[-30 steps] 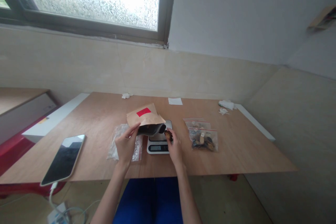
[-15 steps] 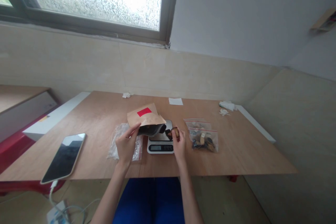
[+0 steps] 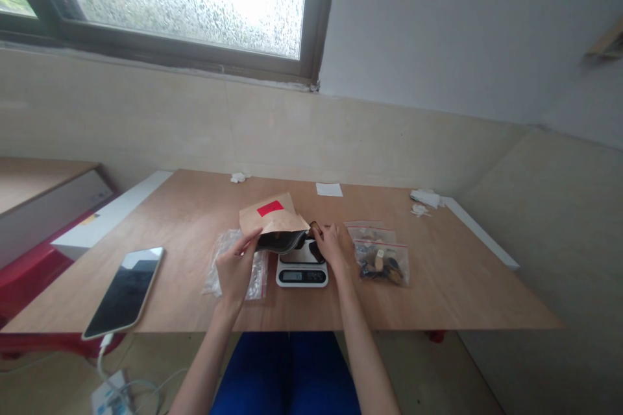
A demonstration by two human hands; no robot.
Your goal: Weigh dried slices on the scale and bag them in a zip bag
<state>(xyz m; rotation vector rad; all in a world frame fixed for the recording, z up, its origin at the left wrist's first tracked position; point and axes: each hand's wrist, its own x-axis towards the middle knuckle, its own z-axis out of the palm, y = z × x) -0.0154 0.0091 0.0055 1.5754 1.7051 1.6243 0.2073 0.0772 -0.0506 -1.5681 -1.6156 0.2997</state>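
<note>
My left hand (image 3: pixel 237 269) pinches the near edge of a brown paper pouch (image 3: pixel 263 215) with a red label (image 3: pixel 270 208). The pouch is tilted, its dark-lined mouth open toward the right. My right hand (image 3: pixel 331 243) is closed on a small brown piece (image 3: pixel 315 228) at the pouch's mouth; the fingers partly cover it, and its kind is unclear. Below both hands stands a white digital scale (image 3: pixel 302 276). A dark piece (image 3: pixel 316 251) lies on the scale's plate, beside my right fingers. The scale's display digits are too small to read.
Clear zip bags (image 3: pixel 382 262) holding brown and dark pieces lie right of the scale. Clear plastic bags (image 3: pixel 219 266) lie under my left hand. A phone (image 3: pixel 124 292) with a white cable rests at the left. White paper (image 3: pixel 329 189) and crumpled tissue (image 3: pixel 426 198) lie at the back.
My right hand has moved up and slightly left with the brown piece, from above the scale's plate to the pouch's mouth. My left hand still holds the pouch. The view has shifted slightly.
</note>
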